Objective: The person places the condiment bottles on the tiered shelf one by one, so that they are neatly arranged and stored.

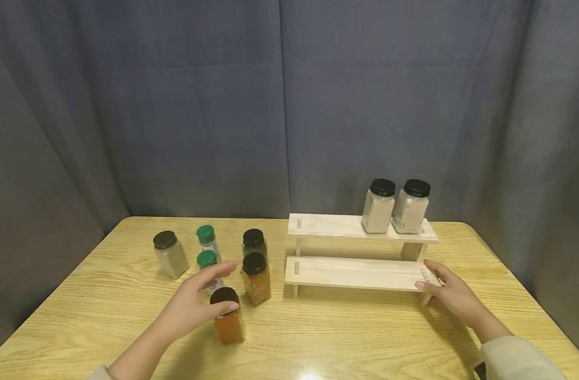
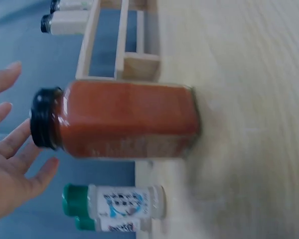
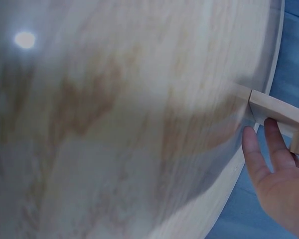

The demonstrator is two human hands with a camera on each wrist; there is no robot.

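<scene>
Head view: you get the whole layout here. The left hand (image 1: 201, 301) is spread over the red spice jar (image 1: 228, 316) at the front of the jar cluster on the table (image 1: 365, 338), and the right hand (image 1: 448, 293) is at the right end of the wooden rack (image 1: 356, 272).

Left wrist view: only this one shows the red spice jar (image 2: 124, 119) up close, plus the left hand (image 2: 10, 149) with fingers straight and fanned wide, fingertips right by the black lid and not wrapped around anything.

Right wrist view: mostly blurry tabletop, but it shows the right hand (image 3: 276, 174) with straight fingers up against the rack's leg (image 3: 276, 109), which the head view barely shows.

Red jar looks: squarish clear jar, full of orange-red powder, round black screw lid, standing upright on the table, well apart from the rack.

Neighbours: an orange jar (image 1: 256, 278) just behind it, two green-capped shakers (image 1: 207, 250), a dark jar (image 1: 254, 243) and a pale jar (image 1: 170, 254) further back.

On the rack: two pale jars with black lids (image 1: 396, 206) on the upper step, right side.

Hard to tell: whether the left fingertips actually touch the lid; the shaker labels are too blurry to read; one shaker is partly hidden behind the left hand.

Right hand state: flat and relaxed, touching the rack's end, not gripping.
</scene>
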